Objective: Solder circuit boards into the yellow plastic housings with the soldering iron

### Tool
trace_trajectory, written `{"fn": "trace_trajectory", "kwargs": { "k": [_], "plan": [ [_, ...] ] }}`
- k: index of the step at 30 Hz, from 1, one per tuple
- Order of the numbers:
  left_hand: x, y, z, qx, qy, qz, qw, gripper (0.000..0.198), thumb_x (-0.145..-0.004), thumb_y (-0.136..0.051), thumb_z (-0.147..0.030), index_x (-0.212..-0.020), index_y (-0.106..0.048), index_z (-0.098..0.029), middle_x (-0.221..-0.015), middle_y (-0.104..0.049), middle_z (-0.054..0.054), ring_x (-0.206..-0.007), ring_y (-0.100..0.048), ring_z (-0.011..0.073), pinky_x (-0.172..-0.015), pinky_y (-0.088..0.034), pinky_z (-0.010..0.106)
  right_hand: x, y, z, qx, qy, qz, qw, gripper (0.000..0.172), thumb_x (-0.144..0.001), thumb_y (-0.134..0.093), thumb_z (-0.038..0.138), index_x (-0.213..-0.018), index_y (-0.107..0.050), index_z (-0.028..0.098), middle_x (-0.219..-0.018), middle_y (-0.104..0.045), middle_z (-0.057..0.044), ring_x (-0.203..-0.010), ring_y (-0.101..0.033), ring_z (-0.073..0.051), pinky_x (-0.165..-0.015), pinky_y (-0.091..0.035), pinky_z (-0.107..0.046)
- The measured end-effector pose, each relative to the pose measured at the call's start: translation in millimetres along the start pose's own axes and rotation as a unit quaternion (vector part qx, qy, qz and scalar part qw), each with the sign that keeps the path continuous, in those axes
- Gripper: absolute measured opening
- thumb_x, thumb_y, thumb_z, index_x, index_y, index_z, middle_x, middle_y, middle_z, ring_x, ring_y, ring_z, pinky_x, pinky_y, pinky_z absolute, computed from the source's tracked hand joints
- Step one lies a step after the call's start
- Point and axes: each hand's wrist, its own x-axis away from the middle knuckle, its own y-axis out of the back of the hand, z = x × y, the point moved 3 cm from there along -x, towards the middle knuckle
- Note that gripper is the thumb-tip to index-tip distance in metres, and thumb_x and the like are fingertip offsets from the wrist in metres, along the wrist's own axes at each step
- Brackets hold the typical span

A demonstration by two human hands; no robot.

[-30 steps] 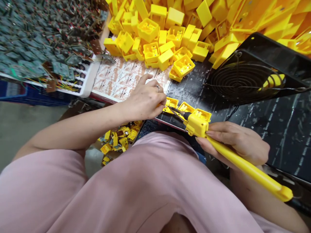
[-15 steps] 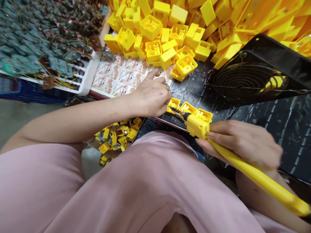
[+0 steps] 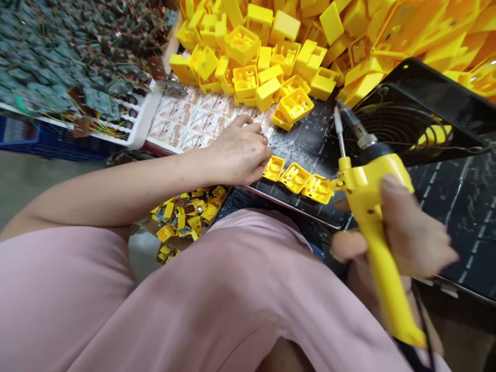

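My left hand [image 3: 242, 150], a ring on one finger, is curled at the left end of a short row of small open yellow plastic cases. Its fingertips are closed on the leftmost visible case [image 3: 273, 168] and partly hide it. Two more cases, a middle one [image 3: 295, 177] and a right one [image 3: 318, 188], continue the row near the table's front edge; small metal pieces show inside. My right hand [image 3: 413, 232], slightly blurred, grips a yellow soldering gun [image 3: 374, 201]. The gun's metal tip and thin feed tube point up and away, clear of the cases.
A large heap of yellow cases [image 3: 284, 26] covers the back of the table. A black fan [image 3: 437, 98] with a wire guard stands at right. At left, a white tray [image 3: 143, 121] holds many circuit boards with wires. Below the table edge is a box of yellow parts [image 3: 186, 214].
The soldering gun has lifted off the row and swung right, its tip turning from left-pointing to upward. My left hand has stayed nearly in place at the row.
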Motion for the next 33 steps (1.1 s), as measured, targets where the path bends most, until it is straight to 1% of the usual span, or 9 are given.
{"fn": "trace_trajectory", "kwargs": {
  "k": [3, 7, 10, 14, 18, 23, 25, 29, 33],
  "plan": [
    [14, 12.9, 11, 0.005, 0.009, -0.009, 1.0, 0.029, -0.09, -0.056, -0.037, -0.103, -0.076, -0.021, -0.094, -0.076, 0.008, -0.108, -0.068, 0.0328, -0.111, -0.047, 0.06, -12, -11, 15, 0.063, 0.156, 0.009, 0.986, 0.032, -0.1, -0.074, 0.025, -0.131, -0.068, 0.022, -0.064, -0.065, 0.006, -0.051, -0.059, -0.01, -0.06, -0.05, -0.024],
    [42, 16.8, 31, 0.113, -0.012, -0.103, 0.988, 0.05, -0.099, -0.06, -0.052, -0.137, -0.063, -0.019, -0.132, -0.073, 0.012, -0.119, -0.068, 0.0284, -0.109, -0.054, 0.045, -13, -23, -2, 0.082, 0.169, 0.04, 0.981, 0.022, -0.097, -0.078, 0.023, -0.116, -0.067, 0.024, -0.086, -0.078, -0.001, -0.076, -0.076, -0.018, -0.07, -0.057, -0.028],
    [49, -13.8, 27, 0.124, -0.088, -0.15, 0.977, 0.066, -0.102, -0.06, -0.057, -0.15, -0.054, -0.012, -0.149, -0.064, 0.022, -0.139, -0.062, 0.0321, -0.116, -0.052, 0.046, -9, -33, -14, 0.06, 0.183, 0.034, 0.981, 0.038, -0.093, -0.083, 0.04, -0.123, -0.064, 0.026, -0.096, -0.081, -0.006, -0.091, -0.08, -0.027, -0.079, -0.062, -0.037],
    [45, -49.7, 21, 0.012, -0.107, -0.151, 0.983, 0.045, -0.11, -0.049, -0.044, -0.142, -0.068, -0.019, -0.146, -0.068, 0.021, -0.138, -0.063, 0.0357, -0.11, -0.056, 0.052, -13, -54, -17, 0.056, 0.177, 0.035, 0.982, 0.054, -0.087, -0.088, 0.036, -0.134, -0.062, 0.029, -0.092, -0.079, -0.006, -0.075, -0.077, -0.028, -0.067, -0.062, -0.038],
    [86, -15.3, 37, 0.068, -0.106, -0.126, 0.984, 0.039, -0.109, -0.054, -0.039, -0.133, -0.075, -0.017, -0.133, -0.073, 0.02, -0.124, -0.07, 0.027, -0.109, -0.057, 0.038, -19, -65, -9, 0.037, 0.202, -0.003, 0.979, 0.061, -0.083, -0.089, 0.015, -0.137, -0.065, 0.03, -0.069, -0.069, 0.002, -0.049, -0.063, -0.021, -0.047, -0.051, -0.033],
    [153, 37.9, 76, 0.085, -0.002, 0.045, 0.995, 0.059, -0.096, -0.069, -0.05, -0.147, -0.064, -0.022, -0.144, -0.07, 0.013, -0.122, -0.071, 0.0268, -0.107, -0.057, 0.037, -24, -81, 3, 0.031, 0.2, -0.005, 0.979, 0.064, -0.086, -0.086, 0.018, -0.144, -0.061, 0.029, -0.081, -0.077, -0.002, -0.058, -0.071, -0.023, -0.053, -0.056, -0.032],
    [151, 46.6, 103, 0.04, 0.068, -0.007, 0.997, 0.055, -0.093, -0.068, -0.05, -0.14, -0.07, -0.023, -0.145, -0.069, 0.013, -0.127, -0.068, 0.0304, -0.11, -0.055, 0.044, -26, -90, 6, 0.04, 0.204, 0.02, 0.978, 0.05, -0.092, -0.08, 0.021, -0.138, -0.063, 0.027, -0.087, -0.078, -0.003, -0.064, -0.073, -0.023, -0.061, -0.059, -0.032],
    [106, 47.2, 151, -0.037, 0.199, -0.214, 0.956, 0.037, -0.093, -0.059, -0.034, -0.126, -0.077, -0.032, -0.147, -0.067, 0.005, -0.146, -0.051, 0.0326, -0.126, -0.038, 0.064, -26, -98, 6, 0.058, 0.199, 0.034, 0.978, 0.039, -0.096, -0.077, 0.028, -0.132, -0.063, 0.023, -0.098, -0.08, -0.007, -0.086, -0.079, -0.026, -0.08, -0.064, -0.038],
    [61, 45.5, 172, -0.105, 0.228, -0.128, 0.959, 0.038, -0.096, -0.057, -0.023, -0.129, -0.075, -0.026, -0.162, -0.057, -0.001, -0.163, -0.026, 0.0302, -0.138, -0.014, 0.068, -21, -97, 3, 0.055, 0.196, 0.041, 0.978, 0.053, -0.093, -0.082, 0.03, -0.139, -0.057, 0.022, -0.119, -0.08, -0.013, -0.103, -0.08, -0.03, -0.084, -0.065, -0.042]
  ]
}}
